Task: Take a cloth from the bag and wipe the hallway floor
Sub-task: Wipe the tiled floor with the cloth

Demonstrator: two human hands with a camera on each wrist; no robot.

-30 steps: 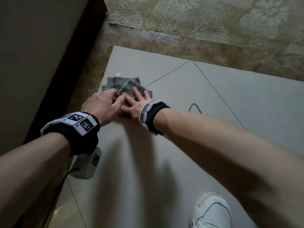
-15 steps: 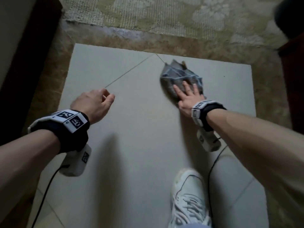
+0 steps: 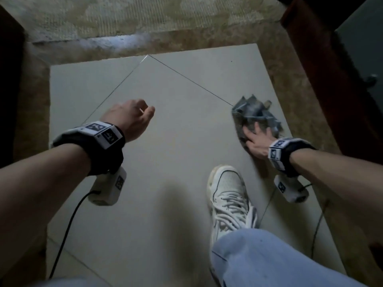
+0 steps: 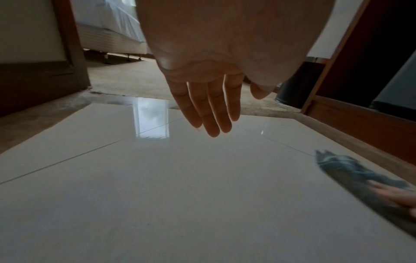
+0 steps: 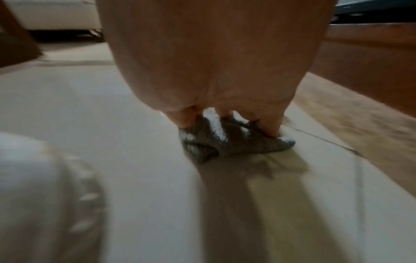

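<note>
Wiping step: under way, by judgement; no bag in view.
Cloth: crumpled grey patterned cloth (image 3: 256, 114) lies bunched on the pale glossy tiled hallway floor (image 3: 165, 162), near the brown stone border (image 3: 294, 112) on the right.
Right hand (image 3: 256, 141): flat on the cloth, fingers spread and pressing down; not curled round it.
Left hand (image 3: 130, 119): above the floor, holds nothing; fingers straight and relaxed in the left wrist view.
Handling: soft, light, likely to bunch and slide on slick tile; press at its middle.
</note>
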